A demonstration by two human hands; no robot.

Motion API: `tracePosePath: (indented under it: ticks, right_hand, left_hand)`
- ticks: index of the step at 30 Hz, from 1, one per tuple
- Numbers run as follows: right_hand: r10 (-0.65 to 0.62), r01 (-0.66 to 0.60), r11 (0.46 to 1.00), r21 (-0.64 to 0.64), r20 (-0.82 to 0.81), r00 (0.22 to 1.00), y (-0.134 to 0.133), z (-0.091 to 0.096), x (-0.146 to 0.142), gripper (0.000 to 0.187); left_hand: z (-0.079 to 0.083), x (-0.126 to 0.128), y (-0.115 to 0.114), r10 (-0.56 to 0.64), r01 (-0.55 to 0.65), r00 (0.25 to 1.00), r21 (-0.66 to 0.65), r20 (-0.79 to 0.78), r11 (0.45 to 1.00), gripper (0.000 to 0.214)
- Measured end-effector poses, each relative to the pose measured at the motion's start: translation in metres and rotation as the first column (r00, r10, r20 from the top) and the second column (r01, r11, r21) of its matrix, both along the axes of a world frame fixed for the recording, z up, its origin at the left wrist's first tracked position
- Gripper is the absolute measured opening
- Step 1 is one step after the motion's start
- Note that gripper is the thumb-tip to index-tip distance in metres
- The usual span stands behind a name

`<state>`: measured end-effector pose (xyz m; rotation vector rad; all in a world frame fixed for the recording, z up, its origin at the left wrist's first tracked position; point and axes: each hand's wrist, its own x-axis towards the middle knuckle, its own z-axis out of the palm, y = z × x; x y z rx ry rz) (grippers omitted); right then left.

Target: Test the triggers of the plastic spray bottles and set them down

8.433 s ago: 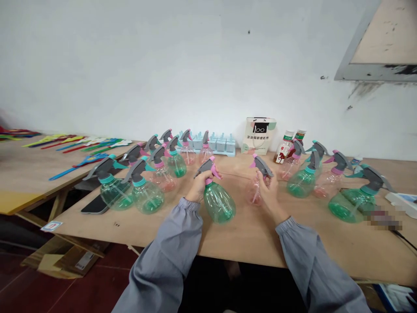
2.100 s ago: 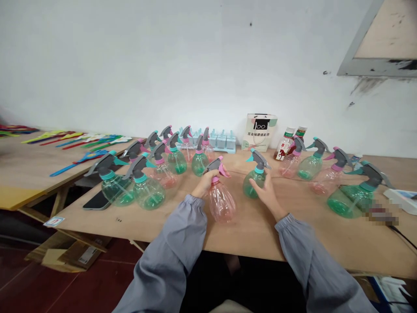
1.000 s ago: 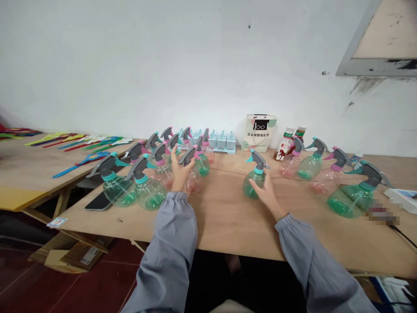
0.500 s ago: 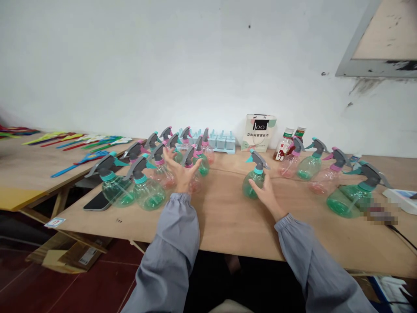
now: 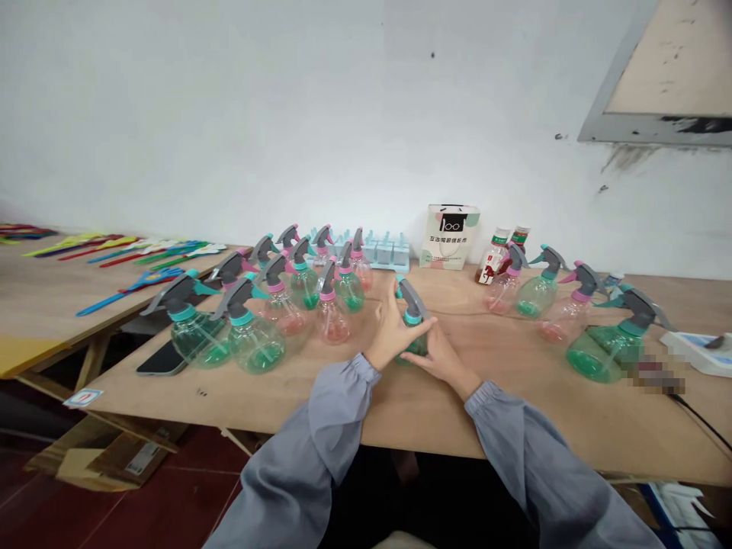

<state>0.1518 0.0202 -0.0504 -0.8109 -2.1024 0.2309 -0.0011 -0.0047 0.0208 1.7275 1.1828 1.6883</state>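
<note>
Both my hands close around one green spray bottle with a grey trigger and teal collar, standing on the plywood table. My left hand cups its left side, thumb up by the trigger. On the bottle's right and front my right hand lies against it. The bottle's body is mostly hidden behind the fingers. A cluster of several green and pink spray bottles stands to the left, the nearest a pink one.
More spray bottles stand at the right, a large green one nearest the edge. A phone lies front left. A small paper bag, drink bottles and blue ice moulds line the wall. Coloured plastic tools cover a side table.
My left hand let go of the pink bottle in the left cluster and swung right. The right hand drew the green bottle leftward, and both hands now hold it.
</note>
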Motion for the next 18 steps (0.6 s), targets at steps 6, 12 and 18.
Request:
tracePosePath:
  ticks: [6, 12, 18]
  right_hand:
    - [-0.056, 0.060, 0.996, 0.061, -0.068, 0.996, 0.010, 0.014, 0.016, 0.084]
    - [-0.536, 0.645, 0.764, -0.023, -0.580, 0.614, 0.069, 0.038, 0.103, 0.068]
    - [-0.695, 0.760, 0.639, -0.118, -0.513, 0.504, 0.134, 0.058, 0.173, 0.077]
  left_hand:
    - [0.000, -0.009, -0.003, 0.021, -0.017, 0.988, -0.024, 0.156, 1.000, 0.072]
    - [0.014, -0.026, -0.002, -0.075, 0.091, 0.977, -0.074, 0.197, 0.993, 0.053]
    - [0.032, -0.040, -0.009, -0.352, 0.396, 0.877, -0.078, 0.325, 0.915, 0.038]
